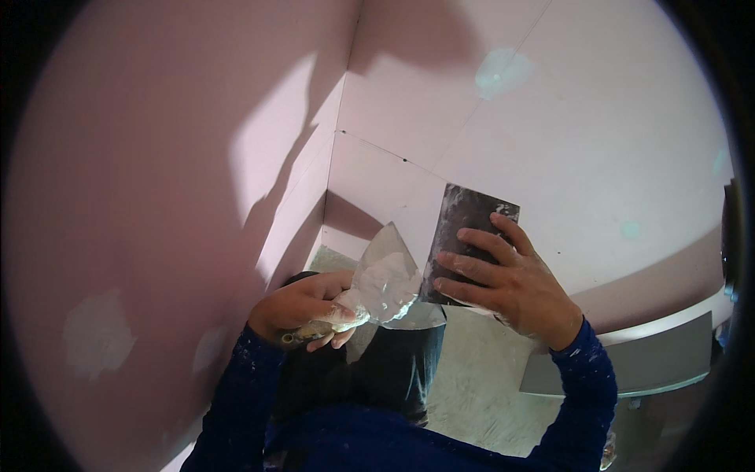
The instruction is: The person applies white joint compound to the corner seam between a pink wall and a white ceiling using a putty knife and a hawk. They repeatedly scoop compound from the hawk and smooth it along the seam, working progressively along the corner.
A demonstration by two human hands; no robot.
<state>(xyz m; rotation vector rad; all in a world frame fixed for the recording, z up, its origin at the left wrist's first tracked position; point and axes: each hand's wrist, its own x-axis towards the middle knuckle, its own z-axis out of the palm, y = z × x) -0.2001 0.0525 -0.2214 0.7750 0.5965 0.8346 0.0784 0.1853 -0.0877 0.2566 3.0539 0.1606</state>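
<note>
My left hand (303,305) is wrapped round the handle of a pointed trowel (383,245). Wet-looking white compound (387,289) lies on its blade and spreads down to the fingers. To its right, my right hand (523,289) grips a dark rectangular plate (464,220) smeared with white, likely a plastering tool. The fingers lie across the plate's face, while the thumb is hidden. The plate's lower left edge comes close to the trowel blade; whether they touch I cannot tell.
A pink board wall (141,197) rises at my left, meeting another pink wall (409,102) in a corner ahead. Pale filler patches (503,72) mark both. A grey, dusty floor (480,385) shows below, with a grey panel (629,358) at the right.
</note>
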